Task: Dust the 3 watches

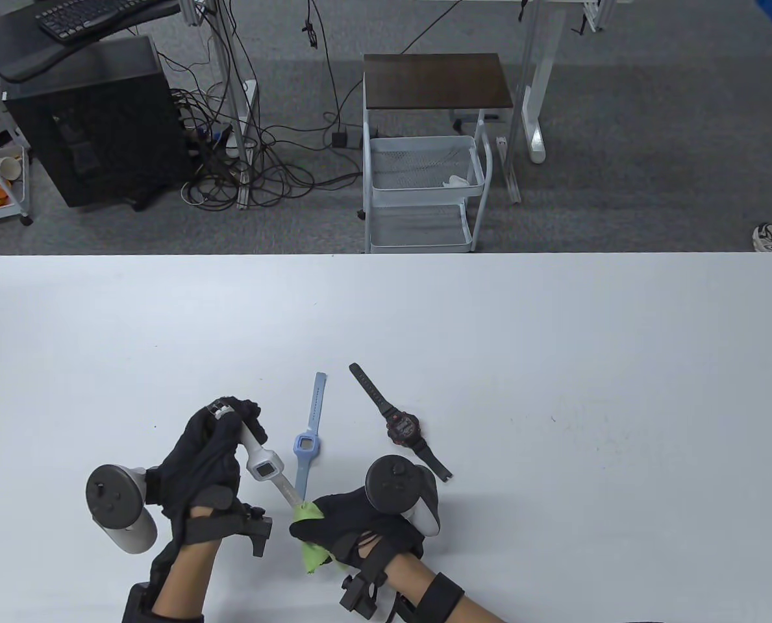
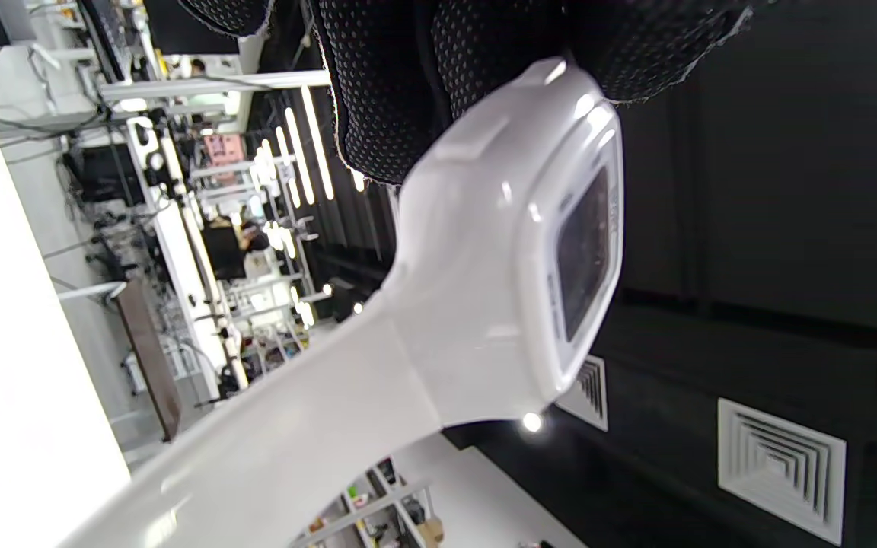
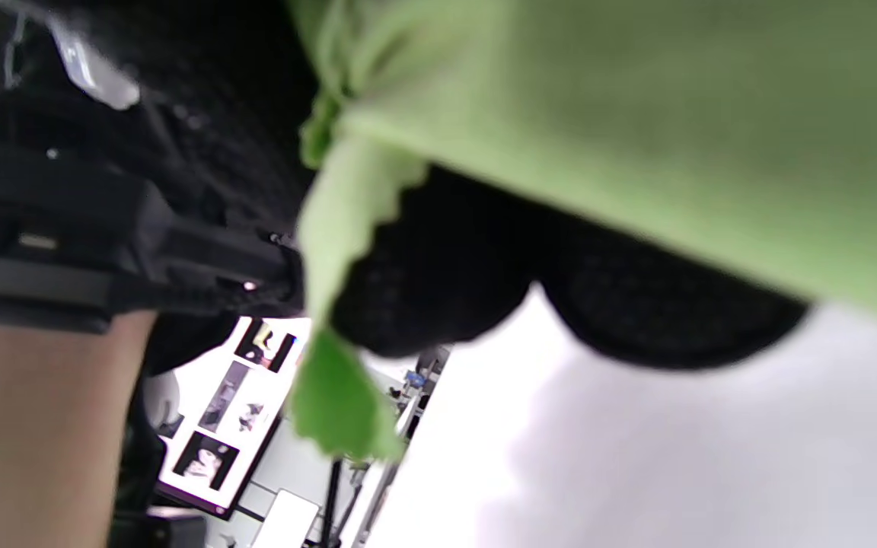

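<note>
Table view: left hand (image 1: 213,454) grips white watch (image 1: 265,462), right hand (image 1: 360,519) pinches green cloth (image 1: 309,516) on its strap.

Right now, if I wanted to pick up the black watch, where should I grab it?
Probably by its chunky round case, pinched across the sides from above. The black watch lies flat and face up on the table, straps stretched out diagonally, so the thin straps hug the surface while the case stands proud. Nothing touches it; the blue watch lies apart.
</note>
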`<state>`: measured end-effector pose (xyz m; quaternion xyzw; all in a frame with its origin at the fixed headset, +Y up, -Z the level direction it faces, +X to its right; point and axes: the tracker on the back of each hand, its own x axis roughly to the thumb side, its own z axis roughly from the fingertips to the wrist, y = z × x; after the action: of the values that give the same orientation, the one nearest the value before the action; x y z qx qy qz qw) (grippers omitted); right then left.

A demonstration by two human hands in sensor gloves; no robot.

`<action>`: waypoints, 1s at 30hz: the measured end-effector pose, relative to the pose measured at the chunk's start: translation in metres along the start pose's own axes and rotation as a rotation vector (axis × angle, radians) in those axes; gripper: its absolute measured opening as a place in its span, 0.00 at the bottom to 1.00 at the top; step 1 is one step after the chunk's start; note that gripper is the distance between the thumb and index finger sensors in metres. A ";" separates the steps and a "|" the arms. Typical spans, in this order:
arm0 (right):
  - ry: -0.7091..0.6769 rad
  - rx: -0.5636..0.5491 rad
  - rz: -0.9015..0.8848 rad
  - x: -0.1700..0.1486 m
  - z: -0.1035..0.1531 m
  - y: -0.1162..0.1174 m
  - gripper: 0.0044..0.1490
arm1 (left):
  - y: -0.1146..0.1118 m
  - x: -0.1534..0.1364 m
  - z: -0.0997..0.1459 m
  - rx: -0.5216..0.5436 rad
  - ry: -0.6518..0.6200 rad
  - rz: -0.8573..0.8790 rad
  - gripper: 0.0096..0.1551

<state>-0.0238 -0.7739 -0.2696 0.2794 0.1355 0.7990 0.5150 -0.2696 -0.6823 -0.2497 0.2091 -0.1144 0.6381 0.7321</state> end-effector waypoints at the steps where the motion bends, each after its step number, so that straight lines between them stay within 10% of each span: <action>1: -0.013 -0.008 0.010 0.001 0.000 -0.001 0.29 | 0.000 0.000 0.000 -0.009 0.001 0.003 0.26; 30: 0.100 0.115 0.616 -0.004 -0.003 -0.014 0.36 | 0.011 -0.003 -0.002 0.034 0.007 0.033 0.26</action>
<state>-0.0134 -0.7715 -0.2802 0.2962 0.1146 0.9211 0.2251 -0.2811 -0.6834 -0.2507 0.2172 -0.1046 0.6527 0.7182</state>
